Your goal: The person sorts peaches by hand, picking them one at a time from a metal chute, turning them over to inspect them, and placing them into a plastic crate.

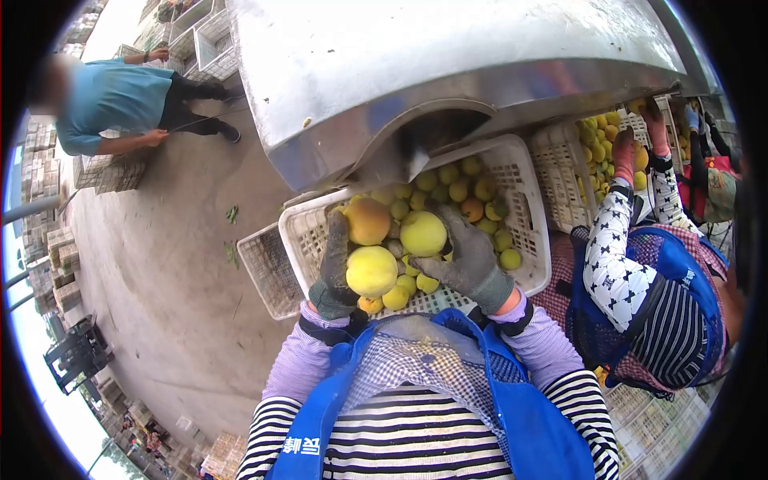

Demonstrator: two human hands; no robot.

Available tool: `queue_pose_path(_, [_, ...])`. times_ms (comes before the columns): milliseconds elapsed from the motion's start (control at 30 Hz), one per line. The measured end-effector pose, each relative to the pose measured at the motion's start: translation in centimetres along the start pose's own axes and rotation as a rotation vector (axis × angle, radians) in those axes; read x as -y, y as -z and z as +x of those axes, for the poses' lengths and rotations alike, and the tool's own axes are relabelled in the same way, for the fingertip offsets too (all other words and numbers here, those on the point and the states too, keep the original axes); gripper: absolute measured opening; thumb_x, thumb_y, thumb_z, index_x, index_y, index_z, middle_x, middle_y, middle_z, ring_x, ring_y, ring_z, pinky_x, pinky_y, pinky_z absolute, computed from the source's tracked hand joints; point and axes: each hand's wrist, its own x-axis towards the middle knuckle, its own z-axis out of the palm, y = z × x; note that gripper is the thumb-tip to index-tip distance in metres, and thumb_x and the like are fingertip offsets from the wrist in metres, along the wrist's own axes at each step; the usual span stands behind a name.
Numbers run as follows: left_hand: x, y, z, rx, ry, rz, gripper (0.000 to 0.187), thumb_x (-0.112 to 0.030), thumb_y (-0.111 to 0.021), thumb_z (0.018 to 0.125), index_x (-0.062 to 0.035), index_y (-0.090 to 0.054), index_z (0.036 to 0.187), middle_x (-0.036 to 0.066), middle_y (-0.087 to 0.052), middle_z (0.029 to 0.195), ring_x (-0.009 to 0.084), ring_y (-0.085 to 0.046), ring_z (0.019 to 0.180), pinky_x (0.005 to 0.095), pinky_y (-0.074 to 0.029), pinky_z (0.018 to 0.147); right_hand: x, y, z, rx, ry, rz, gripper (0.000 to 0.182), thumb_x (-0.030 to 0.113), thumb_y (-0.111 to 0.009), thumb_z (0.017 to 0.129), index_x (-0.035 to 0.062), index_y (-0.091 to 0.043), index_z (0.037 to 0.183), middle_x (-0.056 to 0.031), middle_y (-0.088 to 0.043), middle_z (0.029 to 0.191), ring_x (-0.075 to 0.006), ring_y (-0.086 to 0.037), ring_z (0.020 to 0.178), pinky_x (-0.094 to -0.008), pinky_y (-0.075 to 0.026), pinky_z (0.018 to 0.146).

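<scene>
My gloved left hand (333, 268) curves around the left side of two large yellow peaches. One is an orange-blushed peach (367, 221); nearer to me is a plain yellow peach (371, 272). My gloved right hand (474, 258) is closed on another yellow peach (423, 234), thumb beneath it. Both hands are over a white plastic crate (538, 232) holding many smaller yellow and greenish peaches (458, 190). The fingers of the left hand are partly hidden behind the fruit.
A metal machine (448, 60) with a rounded opening overhangs the crate's far side. Another crate (268, 268) sits lower left. At right, a co-worker in patterned sleeves (620, 252) handles peaches over a crate (560, 172). A person in blue (120, 108) stands beyond the concrete floor (184, 264).
</scene>
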Motion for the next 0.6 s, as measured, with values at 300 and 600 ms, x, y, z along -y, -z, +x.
queue_pose_path(300, [-0.8, -1.4, -1.2, -0.101, -0.049, 0.285, 0.065, -0.055, -0.050, 0.098, -0.0012, -0.050, 0.134, 0.015, -0.063, 0.120, 0.0222, -0.066, 0.102, 0.0333, -0.058, 0.084, 2.5, 0.6, 1.0, -0.093, 0.164, -0.057, 0.084, 0.039, -0.087, 0.066, 0.0013, -0.054, 0.134, -0.0167, -0.061, 0.109, -0.0310, -0.065, 0.097, -0.0384, -0.056, 0.082])
queue_pose_path(600, [-0.8, -0.3, 0.6, -0.054, -0.279, 0.534, 0.045, -0.033, -0.044, 0.106, 0.0019, -0.050, 0.133, 0.014, -0.058, 0.126, 0.0225, -0.059, 0.116, 0.0348, -0.052, 0.096, 2.5, 0.4, 7.9, -0.423, 0.179, -0.443, 0.067, 0.047, -0.085, 0.066, 0.0051, -0.061, 0.114, -0.0167, -0.064, 0.104, -0.0328, -0.066, 0.090, -0.0418, -0.055, 0.070])
